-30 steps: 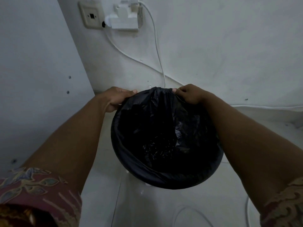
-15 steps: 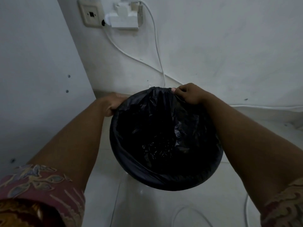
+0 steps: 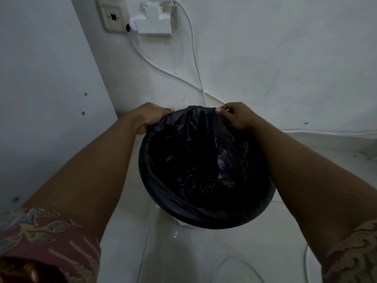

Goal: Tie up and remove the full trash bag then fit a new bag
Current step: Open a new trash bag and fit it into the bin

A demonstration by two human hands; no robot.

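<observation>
A black trash bag (image 3: 204,209) lines a round bin on the white tiled floor, its mouth open and folded over the rim. Crinkled plastic lies dark at the bottom. My left hand (image 3: 150,117) grips the bag's edge at the far left of the rim, fingers curled over it. My right hand (image 3: 236,116) pinches the bag's edge at the far right of the rim. Between the two hands the far edge of the bag is bunched up into a small ridge. The bin itself is hidden under the bag.
The bin stands in a corner with white walls left and behind. A wall socket (image 3: 112,17) and a white plug adapter (image 3: 156,23) sit above, with white cables (image 3: 195,64) running down behind the bin. More cable loops lie on the floor (image 3: 230,266) in front.
My left hand has come back up onto the bag's far-left edge after dipping behind the rim. The right hand keeps its pinch and has hardly moved.
</observation>
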